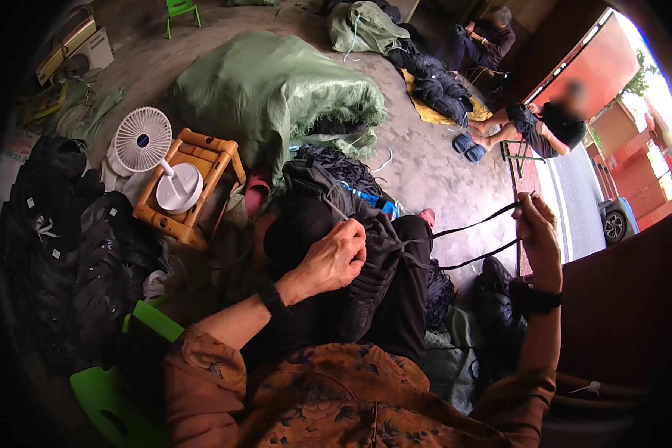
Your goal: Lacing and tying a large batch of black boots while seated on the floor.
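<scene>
A black shoe (373,276) rests on my lap between my knees. My left hand (339,254) is closed at its left side, with a thin pale rod (335,209) sticking out above the fingers. What else lies inside that fist is hidden. Off to the right, my right hand (537,228) is raised and pinches a black shoelace (474,222). Two strands of the lace stretch taut from the shoe to these fingers.
Dark shoes (75,246) are heaped at my left, near a white fan (143,140) on a bamboo stool (190,231). A large green sack (239,97) lies ahead. Two other people sit at the far right, one by the doorway. Green chair parts (112,407) show beside me.
</scene>
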Available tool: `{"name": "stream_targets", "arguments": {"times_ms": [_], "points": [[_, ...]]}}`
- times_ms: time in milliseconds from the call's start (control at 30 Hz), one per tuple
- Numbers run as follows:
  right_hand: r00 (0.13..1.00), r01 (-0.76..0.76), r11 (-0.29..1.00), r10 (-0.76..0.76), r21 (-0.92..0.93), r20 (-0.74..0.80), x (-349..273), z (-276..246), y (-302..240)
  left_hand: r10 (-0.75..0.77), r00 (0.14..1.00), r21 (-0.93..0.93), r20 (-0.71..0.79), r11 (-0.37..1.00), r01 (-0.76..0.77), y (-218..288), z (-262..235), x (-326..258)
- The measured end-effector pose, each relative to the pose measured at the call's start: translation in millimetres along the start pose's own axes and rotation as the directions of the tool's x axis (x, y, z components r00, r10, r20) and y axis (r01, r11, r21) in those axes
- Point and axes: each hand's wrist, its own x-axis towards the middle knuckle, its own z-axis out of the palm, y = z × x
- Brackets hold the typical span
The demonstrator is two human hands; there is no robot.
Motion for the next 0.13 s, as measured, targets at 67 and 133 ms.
{"name": "stream_targets", "arguments": {"times_ms": [67,133], "points": [[0.999,-0.005,1.000,0.006,-0.005,0.035,2.2,4.2,5.6,-0.022,1.000,-0.009,0.022,1.000,0.022,0.8,-1.6,2.6],[0.999,-0.026,1.000,0.026,-0.002,0.029,2.5,8.3,4.6,0.023,0.996,0.037,0.087,0.999,-0.026,-0.1,-4.4,3.2]]}}
